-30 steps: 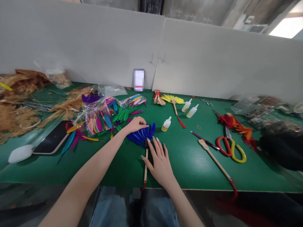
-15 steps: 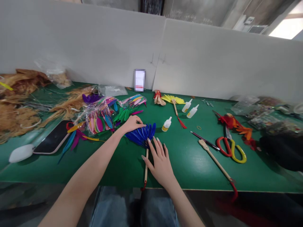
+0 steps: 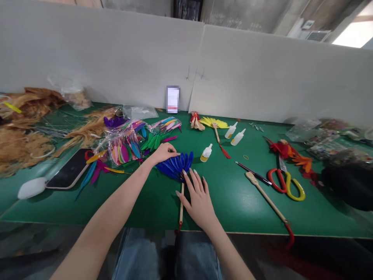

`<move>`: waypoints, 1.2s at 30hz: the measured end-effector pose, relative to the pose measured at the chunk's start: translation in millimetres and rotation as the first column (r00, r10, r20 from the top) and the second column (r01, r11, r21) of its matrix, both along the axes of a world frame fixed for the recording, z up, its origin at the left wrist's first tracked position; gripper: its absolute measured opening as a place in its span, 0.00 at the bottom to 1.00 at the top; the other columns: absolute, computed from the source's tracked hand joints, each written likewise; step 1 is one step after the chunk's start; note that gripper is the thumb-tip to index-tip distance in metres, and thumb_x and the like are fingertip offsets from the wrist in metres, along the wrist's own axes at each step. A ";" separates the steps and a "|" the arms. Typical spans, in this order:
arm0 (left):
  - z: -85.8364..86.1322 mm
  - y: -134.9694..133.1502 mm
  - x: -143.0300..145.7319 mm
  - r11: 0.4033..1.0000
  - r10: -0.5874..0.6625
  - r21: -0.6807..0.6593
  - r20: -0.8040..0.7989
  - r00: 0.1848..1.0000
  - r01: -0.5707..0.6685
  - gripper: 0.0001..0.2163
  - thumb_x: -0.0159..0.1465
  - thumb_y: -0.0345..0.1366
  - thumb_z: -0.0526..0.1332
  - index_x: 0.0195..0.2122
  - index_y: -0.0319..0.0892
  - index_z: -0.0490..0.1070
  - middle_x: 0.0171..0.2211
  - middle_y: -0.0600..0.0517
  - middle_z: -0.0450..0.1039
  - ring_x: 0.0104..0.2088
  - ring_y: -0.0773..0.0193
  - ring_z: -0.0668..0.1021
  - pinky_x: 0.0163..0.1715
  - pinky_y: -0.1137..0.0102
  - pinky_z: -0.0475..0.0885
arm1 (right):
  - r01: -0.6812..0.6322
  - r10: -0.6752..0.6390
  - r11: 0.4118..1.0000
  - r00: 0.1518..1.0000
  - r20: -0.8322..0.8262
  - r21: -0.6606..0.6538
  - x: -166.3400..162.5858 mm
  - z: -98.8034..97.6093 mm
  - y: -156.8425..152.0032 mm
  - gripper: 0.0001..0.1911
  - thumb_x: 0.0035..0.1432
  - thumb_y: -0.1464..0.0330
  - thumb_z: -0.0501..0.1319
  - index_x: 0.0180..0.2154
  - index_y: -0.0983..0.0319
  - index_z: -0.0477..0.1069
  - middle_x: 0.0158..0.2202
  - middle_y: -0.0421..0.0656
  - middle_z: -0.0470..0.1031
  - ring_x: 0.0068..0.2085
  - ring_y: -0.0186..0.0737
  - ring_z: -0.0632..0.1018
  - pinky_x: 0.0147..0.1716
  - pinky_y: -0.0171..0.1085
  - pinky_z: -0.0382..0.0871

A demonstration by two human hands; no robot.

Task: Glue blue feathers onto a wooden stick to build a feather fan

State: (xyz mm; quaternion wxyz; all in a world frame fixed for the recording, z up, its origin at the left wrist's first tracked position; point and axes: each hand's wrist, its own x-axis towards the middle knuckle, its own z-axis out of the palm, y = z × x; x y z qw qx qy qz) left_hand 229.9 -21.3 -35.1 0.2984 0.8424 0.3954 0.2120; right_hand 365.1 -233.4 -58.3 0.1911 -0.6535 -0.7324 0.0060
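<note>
Near the front edge of the green bench (image 3: 233,202), at about 6 o'clock in the head view, lies a blue feather fan (image 3: 172,167). Its feathers spread toward 12 o'clock and its thin wooden handle (image 3: 181,206) runs back toward 6, ending in a red tassel at the bench edge.

The left hand (image 3: 163,152) lies on the fan's 11 o'clock edge, palm down and fingers loosely bent over the feather tips, closed around nothing. The right hand (image 3: 198,198) rests flat on the bench at the fan's 5 o'clock, fingers spread and straight. Its forefinger tip touches the spot where the feathers meet the handle and its thumb lies just beside the stick; it grips nothing.

A small glue bottle (image 3: 206,153) stands near the fan at 2 o'clock. Green feathers (image 3: 153,140) and clear bags of coloured feathers (image 3: 124,146) lie at 10 to 11 o'clock, just beyond the left hand. A dark phone (image 3: 70,173) lies well apart at 9 o'clock. Out at 3 o'clock are a bare wooden stick (image 3: 266,200) with a red tassel, then red-and-yellow scissors (image 3: 287,183). A yellow feather fan (image 3: 217,123) and two more glue bottles (image 3: 234,134) sit farther back at 1 o'clock, near the white partition (image 3: 262,77).
</note>
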 end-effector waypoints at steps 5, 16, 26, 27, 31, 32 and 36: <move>4.9 1.3 2.0 0.999 0.019 0.037 -0.011 1.000 -0.019 0.13 0.58 0.45 0.62 0.26 0.42 0.79 0.28 0.50 0.77 0.34 0.60 0.76 0.32 0.71 0.67 | 0.000 0.000 1.000 1.000 0.001 0.014 0.1 -0.9 0.0 0.33 0.65 0.53 0.47 0.66 0.59 0.47 0.67 0.47 0.50 0.66 0.49 0.53 0.61 0.54 0.51; 1.2 -4.3 18.5 0.995 0.012 0.102 -0.065 0.998 -0.005 0.08 0.56 0.40 0.66 0.24 0.42 0.78 0.34 0.49 0.78 0.37 0.58 0.77 0.41 0.66 0.67 | -0.001 0.001 1.000 1.000 -0.004 -0.009 0.0 1.5 -0.1 0.32 0.65 0.54 0.46 0.66 0.60 0.48 0.67 0.47 0.49 0.66 0.49 0.52 0.61 0.55 0.52; 4.9 -6.4 37.1 0.989 -0.028 0.142 -0.116 0.993 0.044 0.08 0.59 0.41 0.63 0.32 0.44 0.79 0.31 0.49 0.78 0.40 0.56 0.76 0.45 0.63 0.63 | 0.005 -0.005 1.000 1.000 -0.007 -0.005 -1.0 1.3 0.2 0.32 0.65 0.53 0.46 0.66 0.60 0.47 0.67 0.47 0.50 0.67 0.48 0.51 0.61 0.55 0.52; 4.3 -5.9 40.0 0.989 -0.034 0.138 -0.121 0.992 0.051 0.07 0.58 0.40 0.64 0.30 0.43 0.79 0.31 0.49 0.78 0.40 0.56 0.76 0.45 0.63 0.62 | 0.005 -0.005 1.000 1.000 -0.007 -0.009 -1.1 2.0 0.3 0.32 0.65 0.53 0.45 0.66 0.60 0.47 0.67 0.47 0.50 0.67 0.48 0.52 0.61 0.55 0.52; 1.7 -2.6 45.1 0.990 -0.042 0.126 -0.127 0.991 0.058 0.07 0.57 0.38 0.65 0.25 0.43 0.77 0.30 0.50 0.78 0.40 0.55 0.76 0.45 0.63 0.62 | 0.001 -0.001 1.000 1.000 -0.010 -0.006 -1.2 3.0 0.2 0.32 0.65 0.53 0.46 0.66 0.60 0.47 0.67 0.47 0.50 0.66 0.49 0.52 0.61 0.55 0.52; 1.2 -1.9 44.9 0.991 -0.042 0.125 -0.125 0.991 0.058 0.07 0.57 0.39 0.65 0.24 0.43 0.77 0.30 0.50 0.78 0.40 0.55 0.76 0.45 0.63 0.62 | 0.002 -0.002 1.000 1.000 -0.011 -0.004 -1.1 2.7 0.2 0.32 0.65 0.53 0.46 0.66 0.60 0.47 0.67 0.47 0.50 0.66 0.49 0.52 0.60 0.55 0.53; 1.2 -0.5 41.9 0.991 -0.028 0.126 -0.110 0.994 0.042 0.08 0.58 0.40 0.64 0.26 0.42 0.76 0.31 0.50 0.77 0.40 0.56 0.75 0.46 0.61 0.62 | 0.006 -0.006 1.000 1.000 -0.012 0.006 -0.5 0.6 0.0 0.33 0.65 0.53 0.46 0.66 0.59 0.47 0.67 0.47 0.50 0.67 0.49 0.52 0.60 0.55 0.53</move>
